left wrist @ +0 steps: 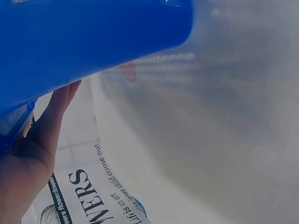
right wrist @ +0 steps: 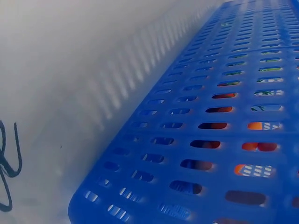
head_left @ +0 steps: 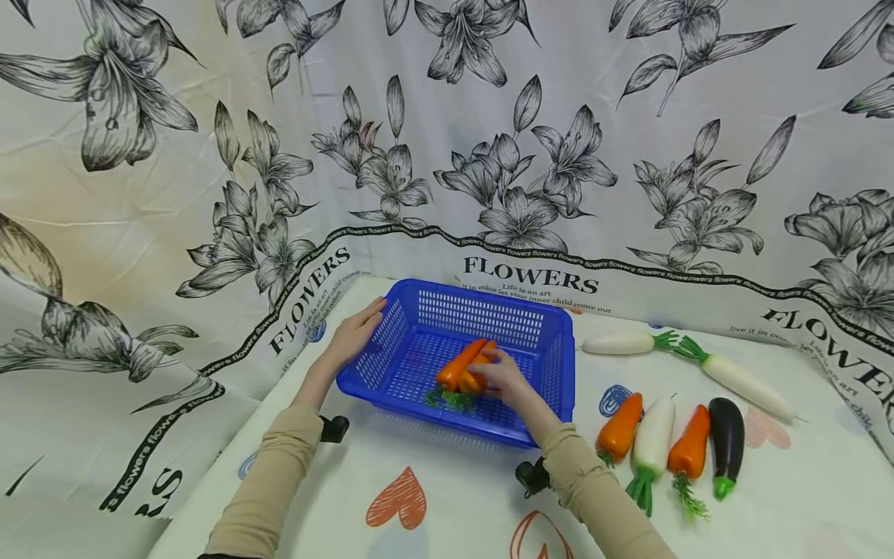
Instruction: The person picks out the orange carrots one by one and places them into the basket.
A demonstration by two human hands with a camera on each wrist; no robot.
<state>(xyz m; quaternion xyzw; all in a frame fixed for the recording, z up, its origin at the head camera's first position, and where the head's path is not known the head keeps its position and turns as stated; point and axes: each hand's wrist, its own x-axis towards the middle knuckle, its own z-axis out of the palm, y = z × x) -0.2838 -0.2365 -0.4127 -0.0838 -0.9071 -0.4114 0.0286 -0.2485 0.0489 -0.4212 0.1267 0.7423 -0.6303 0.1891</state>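
Note:
A blue slotted plastic basket (head_left: 482, 293) stands on the cloth in the head view. My left hand (head_left: 355, 335) rests along its left rim, fingers fairly straight; the left wrist view has this hand (left wrist: 39, 140) against the basket's outer side (left wrist: 117, 32). Inside, two orange carrots lie side by side: a left carrot (head_left: 457, 371) and a right carrot (head_left: 476, 380), green tops toward me. Reaching over the near right side, my right hand (head_left: 508, 379) grips the right carrot with curled fingers. In the right wrist view the basket wall (right wrist: 187, 135) hides that hand, with orange showing through its slots.
Right of the basket lie a carrot (head_left: 620, 427), a white radish (head_left: 654, 435), another carrot (head_left: 691, 442) and an eggplant (head_left: 727, 439). Behind them are a white radish (head_left: 618, 343) and a longer radish (head_left: 747, 384). A flower-printed curtain (head_left: 531, 155) hangs at the back.

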